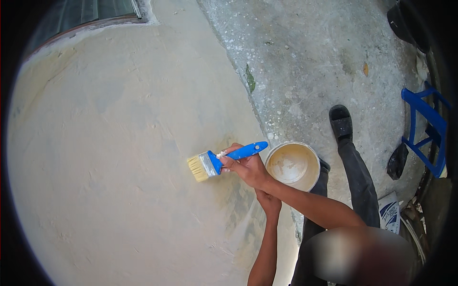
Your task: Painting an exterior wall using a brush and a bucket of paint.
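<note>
A wide flat paintbrush [210, 164] with a blue handle and pale yellow bristles is gripped in my right hand [245, 168]. Its bristles lie over the beige, patchily coated wall [119, 143]; whether they touch it, I cannot tell. Whitish residue marks the metal band and the thumb area. My left hand [269, 202] is below and behind the right wrist, its fingers hidden. Close to both hands, a round cream bucket [312, 167] shows its open top, with pale paint-like residue inside. Whether my left hand holds the bucket is hidden.
Rough grey concrete [296, 71], speckled white, runs along the wall's base. A slatted window [86, 12] is at the upper left. To the right are a blue plastic chair or stool [427, 114], a black bucket [405, 24], a black plastic bag [397, 161] and a printed sack [390, 212].
</note>
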A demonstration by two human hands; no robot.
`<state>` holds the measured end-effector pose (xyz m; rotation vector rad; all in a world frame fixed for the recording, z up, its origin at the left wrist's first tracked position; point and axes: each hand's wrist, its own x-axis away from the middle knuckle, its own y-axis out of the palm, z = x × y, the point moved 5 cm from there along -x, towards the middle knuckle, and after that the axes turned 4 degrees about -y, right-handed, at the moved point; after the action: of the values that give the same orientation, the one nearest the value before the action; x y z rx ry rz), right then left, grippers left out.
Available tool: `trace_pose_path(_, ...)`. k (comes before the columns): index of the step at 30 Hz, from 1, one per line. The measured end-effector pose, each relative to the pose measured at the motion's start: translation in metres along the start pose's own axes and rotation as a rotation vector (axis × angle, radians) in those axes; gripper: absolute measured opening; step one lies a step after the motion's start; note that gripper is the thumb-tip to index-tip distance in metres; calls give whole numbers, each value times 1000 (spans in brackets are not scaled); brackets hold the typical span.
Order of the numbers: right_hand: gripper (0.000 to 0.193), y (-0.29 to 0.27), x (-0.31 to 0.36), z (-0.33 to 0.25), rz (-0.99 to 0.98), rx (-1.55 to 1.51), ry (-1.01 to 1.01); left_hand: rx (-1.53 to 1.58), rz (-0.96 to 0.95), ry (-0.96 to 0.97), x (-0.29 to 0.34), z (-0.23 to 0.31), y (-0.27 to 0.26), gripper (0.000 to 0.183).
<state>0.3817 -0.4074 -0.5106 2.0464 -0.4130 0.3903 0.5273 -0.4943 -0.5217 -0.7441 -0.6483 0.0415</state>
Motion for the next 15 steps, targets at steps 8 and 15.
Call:
trace_pose_path(8,13,-70,-14,15,241,816,-146,43,-35,87,10,14,9,29)
trace_pose_path(15,18,-117,55,-62,378,162,-46,15,8,82,51,56,-8,32)
